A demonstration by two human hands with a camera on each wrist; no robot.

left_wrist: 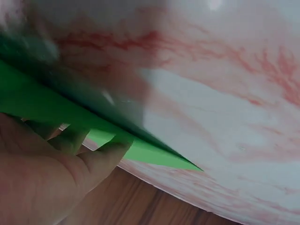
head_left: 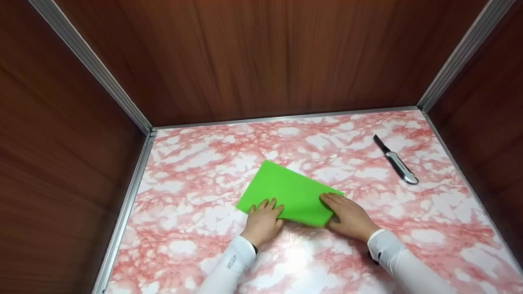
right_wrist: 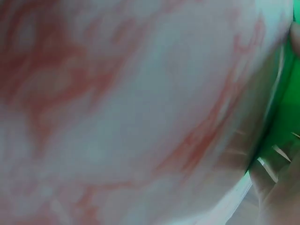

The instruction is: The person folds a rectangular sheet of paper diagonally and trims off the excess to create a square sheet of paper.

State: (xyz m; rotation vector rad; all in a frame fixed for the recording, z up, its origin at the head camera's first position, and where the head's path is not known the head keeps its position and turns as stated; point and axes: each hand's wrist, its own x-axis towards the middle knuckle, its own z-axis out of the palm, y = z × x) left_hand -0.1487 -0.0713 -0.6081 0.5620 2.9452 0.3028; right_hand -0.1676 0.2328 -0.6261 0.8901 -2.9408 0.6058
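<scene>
A bright green sheet of paper (head_left: 286, 188) lies slanted on the table in the head view, its near edge bulging slightly. My left hand (head_left: 263, 222) rests on the sheet's near left part with the fingers spread. In the left wrist view, fingers of that hand (left_wrist: 51, 173) lie against the green sheet (left_wrist: 51, 103), whose edge lifts a little off the tabletop. At the right end, my right hand (head_left: 349, 214) pinches the sheet, fingers on top and thumb by the near corner. Only part of this hand (right_wrist: 281, 183) shows at the right wrist view's edge.
A utility knife (head_left: 400, 166) with a silver and black handle and a dark blade lies at the right rear of the table. The tabletop (head_left: 196, 179) has a red and white marbled pattern. Brown wood-grain panels (head_left: 245, 61) with metal edging enclose it at the back and sides.
</scene>
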